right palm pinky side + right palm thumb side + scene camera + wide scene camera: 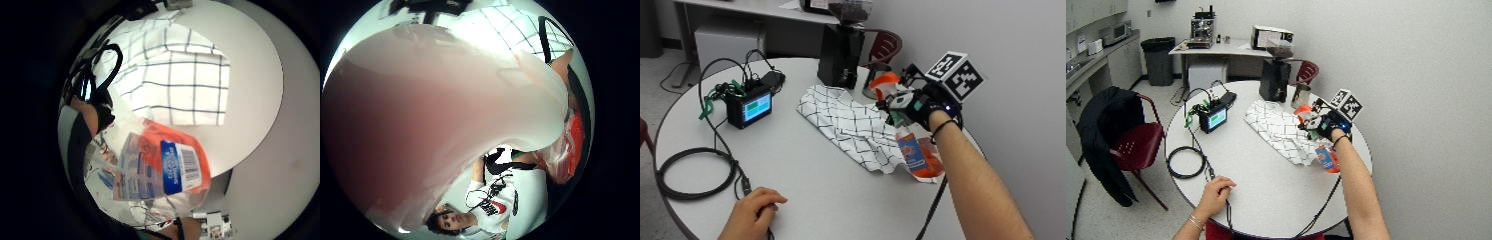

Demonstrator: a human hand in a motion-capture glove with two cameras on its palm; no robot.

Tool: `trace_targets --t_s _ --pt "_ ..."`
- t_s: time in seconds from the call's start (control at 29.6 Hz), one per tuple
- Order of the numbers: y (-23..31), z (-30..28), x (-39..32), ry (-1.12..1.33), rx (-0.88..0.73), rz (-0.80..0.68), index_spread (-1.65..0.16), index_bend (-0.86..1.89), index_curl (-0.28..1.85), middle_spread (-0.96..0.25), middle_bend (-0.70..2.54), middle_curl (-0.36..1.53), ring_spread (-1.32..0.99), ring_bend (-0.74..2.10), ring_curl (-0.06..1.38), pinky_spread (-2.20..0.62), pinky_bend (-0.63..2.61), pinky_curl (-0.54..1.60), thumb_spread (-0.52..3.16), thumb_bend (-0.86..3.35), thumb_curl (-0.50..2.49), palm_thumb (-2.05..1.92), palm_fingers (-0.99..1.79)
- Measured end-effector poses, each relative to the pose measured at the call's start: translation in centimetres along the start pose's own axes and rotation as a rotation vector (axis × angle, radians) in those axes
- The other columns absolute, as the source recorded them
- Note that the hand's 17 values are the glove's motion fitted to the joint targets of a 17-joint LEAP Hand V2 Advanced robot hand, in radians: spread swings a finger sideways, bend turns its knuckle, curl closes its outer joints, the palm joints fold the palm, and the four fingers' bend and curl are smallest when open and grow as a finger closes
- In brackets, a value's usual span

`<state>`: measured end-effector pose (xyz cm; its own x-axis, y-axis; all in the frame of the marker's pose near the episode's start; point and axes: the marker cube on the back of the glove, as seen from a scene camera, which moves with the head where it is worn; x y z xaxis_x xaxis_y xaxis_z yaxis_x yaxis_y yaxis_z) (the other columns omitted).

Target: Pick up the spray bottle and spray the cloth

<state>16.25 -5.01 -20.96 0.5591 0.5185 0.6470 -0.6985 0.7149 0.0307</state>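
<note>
Hands: right [923, 102] grips spray bottle [913, 150] beside cloth [846, 122].

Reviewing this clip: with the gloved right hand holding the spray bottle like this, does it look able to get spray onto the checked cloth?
Probably yes. The right hand grips the spray bottle by its neck, beside the checked cloth, with nothing between them. Exactly where the nozzle aims is hard to tell.

Clear spray bottle [916, 150] with orange liquid, orange nozzle and blue label, upright and tilted, raised beside the white black-checked cloth [850, 122] lying rumpled on the table
</note>
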Motion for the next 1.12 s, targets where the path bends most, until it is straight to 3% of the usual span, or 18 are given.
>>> trace_targets --t_s 0.37,0.74,1.12 --pt "3.4 0.7 -6.8 -0.032 0.172 -0.157 -0.21 0.16 0.40 -0.09 0.52 0.45 -0.11 0.57 0.42 -0.05 0.19 0.34 0.95 -0.02 0.47 0.83 1.24" --pt "1.8 10.6 -8.4 -0.417 0.139 -0.435 -0.22 0.17 0.41 -0.09 0.52 0.45 -0.11 0.55 0.41 -0.04 0.18 0.34 0.97 -0.02 0.46 0.83 1.20" --pt "-0.1 18.4 -5.8 -0.531 0.216 -0.445 -0.23 0.17 0.42 -0.09 0.51 0.45 -0.11 0.53 0.41 -0.02 0.17 0.32 0.97 -0.02 0.44 0.82 1.18"
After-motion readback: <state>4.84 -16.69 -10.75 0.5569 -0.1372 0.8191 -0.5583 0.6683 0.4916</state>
